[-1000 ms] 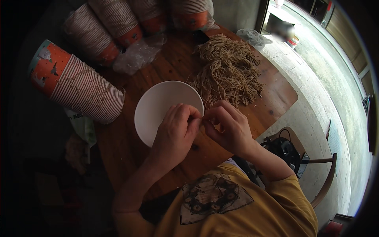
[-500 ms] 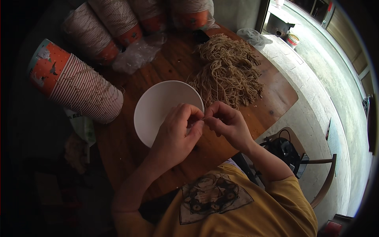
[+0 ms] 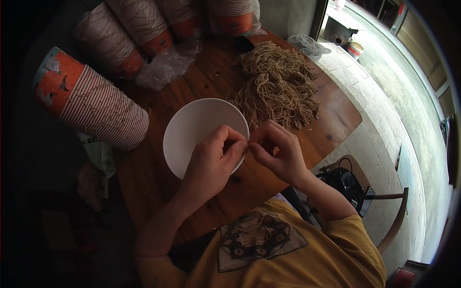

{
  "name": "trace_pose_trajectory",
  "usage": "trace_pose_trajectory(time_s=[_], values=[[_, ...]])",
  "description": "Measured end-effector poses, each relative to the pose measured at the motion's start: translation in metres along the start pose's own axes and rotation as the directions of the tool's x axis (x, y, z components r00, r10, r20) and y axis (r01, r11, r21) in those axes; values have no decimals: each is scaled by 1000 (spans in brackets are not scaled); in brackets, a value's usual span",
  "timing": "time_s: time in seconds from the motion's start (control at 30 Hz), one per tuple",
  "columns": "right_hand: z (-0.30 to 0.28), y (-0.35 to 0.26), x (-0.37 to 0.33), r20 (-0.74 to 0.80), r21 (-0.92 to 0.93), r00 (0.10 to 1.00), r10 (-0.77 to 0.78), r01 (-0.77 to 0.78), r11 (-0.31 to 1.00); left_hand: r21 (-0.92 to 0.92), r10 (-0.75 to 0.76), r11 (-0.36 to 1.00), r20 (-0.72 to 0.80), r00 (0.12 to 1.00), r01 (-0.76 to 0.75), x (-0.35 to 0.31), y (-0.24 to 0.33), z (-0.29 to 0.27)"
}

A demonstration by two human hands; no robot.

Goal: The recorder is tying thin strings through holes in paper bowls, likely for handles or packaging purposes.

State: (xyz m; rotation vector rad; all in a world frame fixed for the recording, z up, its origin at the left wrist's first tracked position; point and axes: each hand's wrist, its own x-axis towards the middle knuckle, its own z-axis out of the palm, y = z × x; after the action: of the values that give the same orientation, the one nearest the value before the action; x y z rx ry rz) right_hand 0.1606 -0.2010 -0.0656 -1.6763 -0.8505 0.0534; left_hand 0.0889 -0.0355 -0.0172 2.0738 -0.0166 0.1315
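A round white paper tub [image 3: 187, 129], its inside facing up, stands on the wooden table in front of me. Across its near right rim, my left hand [image 3: 213, 156] has thumb and forefinger closed in a pinch. My right hand [image 3: 278, 149] pinches right beside it, the fingertips of both hands meeting at the rim. Whatever lies between the fingertips is too small to make out. Just beyond my right hand lies a loose heap of tan strings [image 3: 281, 86]. Left of the tub, a tilted stack of orange-and-striped paper tubs [image 3: 103, 105] has strings hanging along its side.
More wrapped stacks of paper tubs [image 3: 144, 29] stand along the far edge of the wooden table [image 3: 336, 120]. Crumpled clear plastic [image 3: 168, 67] lies before them, and a plastic bag [image 3: 309, 45] sits at the far right corner. A wooden chair [image 3: 396, 221] with a black bag [image 3: 345, 182] stands at right.
My fingertips have drawn closer together at the rim, and my right hand's fingers have curled in more. The tub has barely shifted.
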Motion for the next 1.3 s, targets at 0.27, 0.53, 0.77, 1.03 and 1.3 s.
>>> trace_pose_trajectory(time_s=[0.27, 0.53, 0.77, 1.03, 1.3], values=[[4, 7, -3, 180, 618, 926, 331, -369, 695, -117, -87, 989, 58, 995, 93, 2, -2, -2], [2, 2, 3, -45, -23, 994, -100, 99, 995, -102, -38, 994, 35, 999, 42, 3, -6, -1], [4, 9, 0, -24, 209, 1000, 19, -14, 978, -94, -34, 995, 31, 999, 37, 4, -7, -1], [6, 9, -3, -83, 57, 997, 4, 1, 998, -143, -72, 987, 47, 996, 78, 5, -8, 1], [0, 2, 1, -71, -306, 950, -305, 270, 913, -138, -53, 989, 49, 997, 60, 6, -7, 1]])
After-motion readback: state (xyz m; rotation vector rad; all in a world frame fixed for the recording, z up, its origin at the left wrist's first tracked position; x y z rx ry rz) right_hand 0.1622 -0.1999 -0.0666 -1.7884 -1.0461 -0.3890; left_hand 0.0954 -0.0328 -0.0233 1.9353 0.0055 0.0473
